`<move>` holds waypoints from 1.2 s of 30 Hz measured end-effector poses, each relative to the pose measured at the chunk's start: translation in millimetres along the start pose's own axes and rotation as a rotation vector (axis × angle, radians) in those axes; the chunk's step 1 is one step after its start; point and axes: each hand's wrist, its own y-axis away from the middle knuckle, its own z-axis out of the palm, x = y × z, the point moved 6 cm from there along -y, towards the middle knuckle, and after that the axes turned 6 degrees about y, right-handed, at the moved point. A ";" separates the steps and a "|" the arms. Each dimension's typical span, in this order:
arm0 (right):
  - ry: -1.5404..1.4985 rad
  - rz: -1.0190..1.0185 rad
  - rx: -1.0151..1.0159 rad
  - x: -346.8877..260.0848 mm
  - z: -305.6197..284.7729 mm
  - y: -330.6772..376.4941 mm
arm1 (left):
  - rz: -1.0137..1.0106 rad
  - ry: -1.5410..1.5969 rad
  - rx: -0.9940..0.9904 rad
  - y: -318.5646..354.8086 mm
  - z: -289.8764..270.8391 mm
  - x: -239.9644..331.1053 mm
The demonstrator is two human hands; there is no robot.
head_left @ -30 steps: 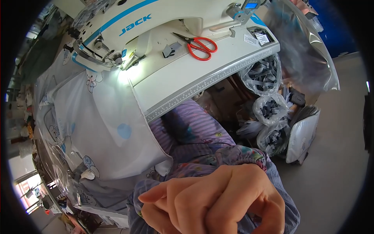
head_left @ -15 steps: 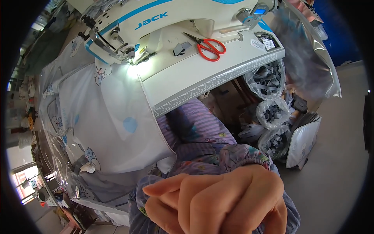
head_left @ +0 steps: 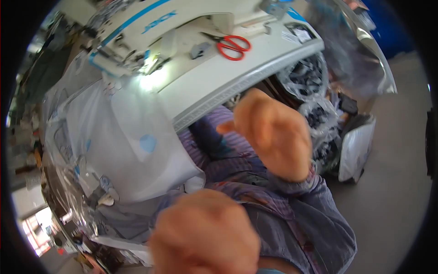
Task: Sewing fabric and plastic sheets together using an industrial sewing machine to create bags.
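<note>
White cloth (head_left: 132,141) hangs off the tabletop's (head_left: 237,75) near left edge; both hands, right (head_left: 273,134) and left (head_left: 205,235), are blurred fists holding nothing. Unsupported, it may slide floorward.

grey floor (head_left: 392,201) right of the hands; white sewing table (head_left: 237,80) above them, lamp glare (head_left: 150,81) on its surface.

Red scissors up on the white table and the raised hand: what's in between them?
In the head view, only bare white table and its ridged front edge lie between the red scissors and the raised hand.
</note>
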 end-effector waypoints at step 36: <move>1.380 -0.429 1.319 -180.1 -206.8 209.5 | -0.523 -1.274 -0.020 38.7 -182.1 -6.5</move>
